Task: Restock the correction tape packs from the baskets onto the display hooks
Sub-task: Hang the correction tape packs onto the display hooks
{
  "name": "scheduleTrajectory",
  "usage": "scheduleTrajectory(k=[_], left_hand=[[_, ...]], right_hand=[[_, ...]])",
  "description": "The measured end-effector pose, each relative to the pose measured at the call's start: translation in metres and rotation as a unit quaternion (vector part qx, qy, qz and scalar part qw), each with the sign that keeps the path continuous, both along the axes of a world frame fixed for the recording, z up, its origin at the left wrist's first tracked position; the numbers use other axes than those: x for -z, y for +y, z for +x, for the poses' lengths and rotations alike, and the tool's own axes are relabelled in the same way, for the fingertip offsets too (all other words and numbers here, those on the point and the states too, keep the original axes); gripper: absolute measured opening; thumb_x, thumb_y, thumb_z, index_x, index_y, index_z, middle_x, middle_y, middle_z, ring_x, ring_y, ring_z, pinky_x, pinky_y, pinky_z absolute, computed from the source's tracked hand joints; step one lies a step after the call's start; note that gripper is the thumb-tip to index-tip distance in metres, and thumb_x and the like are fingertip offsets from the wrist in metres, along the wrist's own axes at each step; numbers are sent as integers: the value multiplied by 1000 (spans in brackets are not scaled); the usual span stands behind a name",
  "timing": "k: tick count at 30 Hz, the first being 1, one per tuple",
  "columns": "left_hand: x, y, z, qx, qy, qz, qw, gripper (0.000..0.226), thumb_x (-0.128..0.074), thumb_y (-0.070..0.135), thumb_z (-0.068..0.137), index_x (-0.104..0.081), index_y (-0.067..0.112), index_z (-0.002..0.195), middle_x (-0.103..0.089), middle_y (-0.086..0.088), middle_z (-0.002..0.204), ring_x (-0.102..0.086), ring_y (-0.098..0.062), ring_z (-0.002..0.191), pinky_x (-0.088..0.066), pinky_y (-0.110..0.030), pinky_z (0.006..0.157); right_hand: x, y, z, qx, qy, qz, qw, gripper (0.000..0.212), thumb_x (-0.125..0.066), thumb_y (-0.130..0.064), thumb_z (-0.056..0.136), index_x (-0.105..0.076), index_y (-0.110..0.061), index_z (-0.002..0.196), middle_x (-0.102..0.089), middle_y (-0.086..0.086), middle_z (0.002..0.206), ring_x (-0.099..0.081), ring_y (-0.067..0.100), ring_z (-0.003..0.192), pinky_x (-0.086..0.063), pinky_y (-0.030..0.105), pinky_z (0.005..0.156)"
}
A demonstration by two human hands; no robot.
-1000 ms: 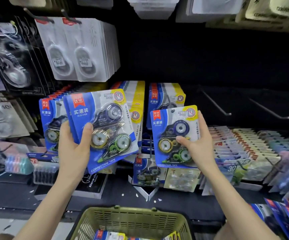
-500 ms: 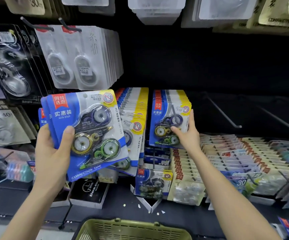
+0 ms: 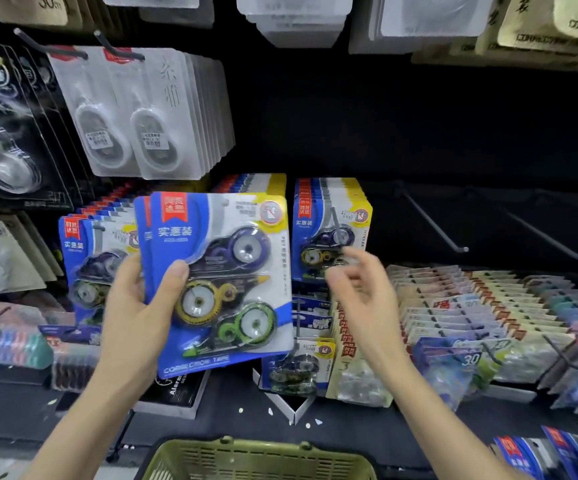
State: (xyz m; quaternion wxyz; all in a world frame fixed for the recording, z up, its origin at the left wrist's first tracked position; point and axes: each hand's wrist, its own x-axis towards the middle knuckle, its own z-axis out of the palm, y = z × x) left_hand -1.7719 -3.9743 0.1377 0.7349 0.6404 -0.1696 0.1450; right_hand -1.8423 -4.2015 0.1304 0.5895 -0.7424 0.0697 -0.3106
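My left hand [image 3: 131,320] grips a small stack of blue correction tape packs [image 3: 221,278], each with a purple, a yellow and a green dispenser, held up in front of the display. My right hand [image 3: 363,292] hovers open and empty just below and in front of a row of the same packs hanging on a hook [image 3: 332,230]. Another hanging row [image 3: 93,258] sits behind my left hand, and a third row [image 3: 256,183] is partly hidden by the held stack. The green basket [image 3: 259,459] stands at the bottom edge.
Two bare metal hooks [image 3: 433,223] [image 3: 550,237] jut out to the right. White blister packs [image 3: 142,112] hang above left. Rows of pastel packs [image 3: 471,306] fill the lower right. More blue packs [image 3: 564,452] lie at the bottom right corner.
My right hand has let go of the pack it carried, which now hangs on the middle hook, and has drawn back toward me. The held stack in my left hand moved rightward.
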Motion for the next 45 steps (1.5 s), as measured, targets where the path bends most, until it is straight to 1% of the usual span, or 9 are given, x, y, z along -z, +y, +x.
scheduleTrajectory(k=[3, 7, 10, 14, 21, 25, 31, 41, 45], left_hand=[[3, -24, -14, 44, 23, -4, 999, 25, -74, 39, 84, -60, 30, 103, -74, 12, 93, -70, -6, 81, -57, -22, 68], [2, -35, -22, 53, 47, -2, 997, 28, -61, 40, 79, -60, 24, 102, -74, 5, 98, -71, -17, 90, -59, -29, 70], [9, -31, -18, 59, 66, -3, 996, 29, -56, 45, 89, -60, 22, 105, -73, 0, 107, -70, -26, 100, -59, -43, 78], [18, -23, -13, 16, 22, 64, 998, 21, -53, 63, 84, -62, 47, 93, -69, -1, 105, -65, -19, 100, -51, -49, 88], [15, -6, 7, -102, -9, 60, 993, 16, -48, 26, 104, -54, 32, 91, -58, 7, 86, -52, -3, 73, -42, -32, 72], [16, 2, 14, -114, -11, 81, 990, 13, -48, 44, 95, -54, 45, 83, -60, -10, 93, -53, -20, 82, -47, -56, 78], [14, 3, 15, -105, -19, 89, 990, 11, -49, 46, 93, -56, 49, 85, -62, -6, 95, -56, -22, 88, -47, -62, 86], [17, 4, 20, -97, -30, 64, 993, 28, -54, 54, 87, -46, 64, 112, -59, -11, 131, -61, -30, 117, -46, -63, 98], [18, 0, 21, -93, -28, 67, 993, 30, -54, 56, 86, -45, 65, 114, -61, -7, 130, -61, -27, 117, -46, -61, 99]], right_hand=[[-9, 23, -2, -110, 36, 10, 993, 42, -76, -35, 79, -56, -32, 115, -70, -9, 102, -66, 0, 91, -54, 19, 80], [-1, 23, -2, -88, 25, 65, 994, 41, -81, -25, 79, -60, -26, 114, -72, -6, 111, -68, 12, 103, -55, 46, 93], [11, 16, -8, -89, 3, 139, 986, 42, -78, -24, 76, -60, -21, 114, -73, 0, 111, -69, 19, 104, -56, 45, 91], [19, -1, -19, -55, -9, 205, 977, 54, -81, -22, 70, -59, -11, 118, -74, 6, 110, -70, 25, 104, -59, 37, 83], [23, -37, -27, 19, 52, 79, 995, 37, -77, -8, 81, -61, -21, 112, -72, -3, 109, -69, 12, 100, -56, 41, 89], [20, -38, -23, 45, 52, 29, 997, 36, -77, -9, 81, -59, -19, 110, -69, -5, 106, -67, 2, 92, -56, 22, 79], [24, -39, -13, 73, 38, -23, 996, 36, -78, -10, 81, -58, -26, 105, -66, -15, 99, -62, -9, 89, -47, 6, 71], [52, -73, 62, 56, 90, -69, 992, 44, -66, -27, 92, -41, -22, 128, -56, -15, 117, -58, 4, 107, -49, 32, 93], [52, -84, 96, 82, 117, -115, 983, 52, -60, -34, 96, -33, -9, 134, -51, -9, 114, -53, 13, 99, -42, 30, 80]])
